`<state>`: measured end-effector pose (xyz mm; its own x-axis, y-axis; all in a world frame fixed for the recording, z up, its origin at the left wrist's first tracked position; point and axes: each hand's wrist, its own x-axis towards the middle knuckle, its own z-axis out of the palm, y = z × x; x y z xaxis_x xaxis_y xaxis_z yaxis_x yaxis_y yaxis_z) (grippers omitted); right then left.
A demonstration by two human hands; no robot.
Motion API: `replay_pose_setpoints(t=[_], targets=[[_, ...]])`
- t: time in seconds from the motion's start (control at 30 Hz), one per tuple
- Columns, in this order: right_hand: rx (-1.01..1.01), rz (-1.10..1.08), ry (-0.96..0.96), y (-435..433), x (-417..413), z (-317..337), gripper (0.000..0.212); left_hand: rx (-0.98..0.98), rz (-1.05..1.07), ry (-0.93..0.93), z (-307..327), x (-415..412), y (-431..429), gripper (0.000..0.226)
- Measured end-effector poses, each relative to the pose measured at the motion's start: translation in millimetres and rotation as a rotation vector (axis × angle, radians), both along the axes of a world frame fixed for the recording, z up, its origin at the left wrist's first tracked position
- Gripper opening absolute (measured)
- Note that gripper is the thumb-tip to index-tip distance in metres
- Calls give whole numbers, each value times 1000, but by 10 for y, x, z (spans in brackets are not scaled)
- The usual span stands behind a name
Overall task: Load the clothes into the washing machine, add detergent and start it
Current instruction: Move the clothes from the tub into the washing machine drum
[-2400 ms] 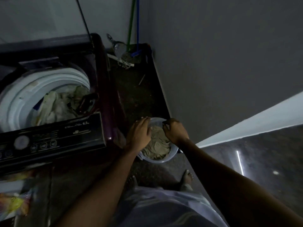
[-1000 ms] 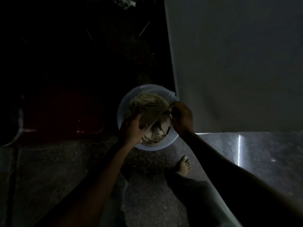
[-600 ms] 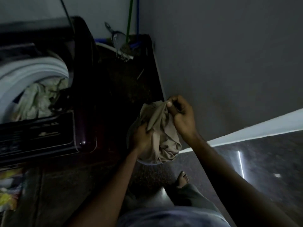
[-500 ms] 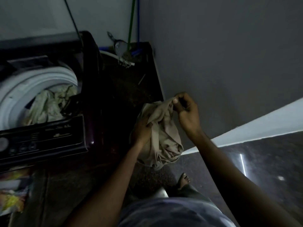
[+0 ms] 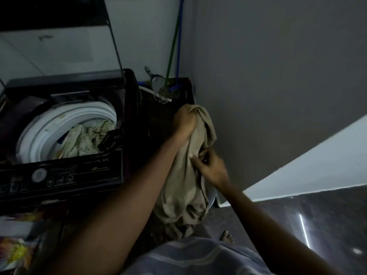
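A dark top-loading washing machine (image 5: 65, 175) stands at the left with its lid raised. Pale clothes (image 5: 85, 137) lie inside its white drum. To its right a beige garment (image 5: 186, 185) hangs in the air over a grey bucket (image 5: 212, 198), which is mostly hidden behind it. My left hand (image 5: 184, 121) grips the garment's top edge, held high. My right hand (image 5: 210, 165) pinches the cloth lower down, at its middle. A colourful packet (image 5: 15, 253) lies at the bottom left; what it holds I cannot tell.
A grey wall runs close along the right. Green and blue broom handles (image 5: 174, 46) lean in the far corner over a dark basin with a strainer (image 5: 156, 81). My bare foot (image 5: 226, 238) stands on the dark floor just behind the bucket.
The beige garment has been lifted out of the bucket and raised. My left hand moved up to its top edge; my right hand slid down to its middle.
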<state>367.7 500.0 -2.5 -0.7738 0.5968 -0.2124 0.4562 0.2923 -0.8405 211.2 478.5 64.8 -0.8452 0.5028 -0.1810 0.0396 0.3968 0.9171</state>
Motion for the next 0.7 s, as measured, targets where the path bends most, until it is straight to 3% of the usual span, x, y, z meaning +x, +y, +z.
replay_pose_setpoints(t=[0.07, 0.1, 0.17, 0.23, 0.33, 0.4, 0.47, 0.6, 0.7], targets=[[-126, 139, -110, -101, -107, -1, 61, 64, 1, -62, 77, -45, 18, 24], [-113, 154, -114, -105, -157, -4, 50, 95, -9, -118, 107, -47, 35, 24], [-100, 47, 33, -65, -291, 73, 24, 124, -57, -182, 165, -32, -18, 21], [-125, -117, 211, 80, -445, 230, 15, 138, -136, -182, 132, -17, -135, 22], [-254, -274, 253, 392, -699, 472, 26, 101, -238, -124, -76, 2, -397, 58], [-311, -329, 235, 542, -833, 613, 43, -60, -282, -15, -305, 13, -543, 96], [-367, -357, 263, 618, -896, 706, 54, -235, -294, 62, -535, 28, -641, 109], [-479, -351, 282, 716, -882, 717, 56, -304, -194, -41, -725, -12, -720, 40], [-570, -385, 257, 790, -810, 668, 72, -115, -68, -142, -591, -71, -704, 24]])
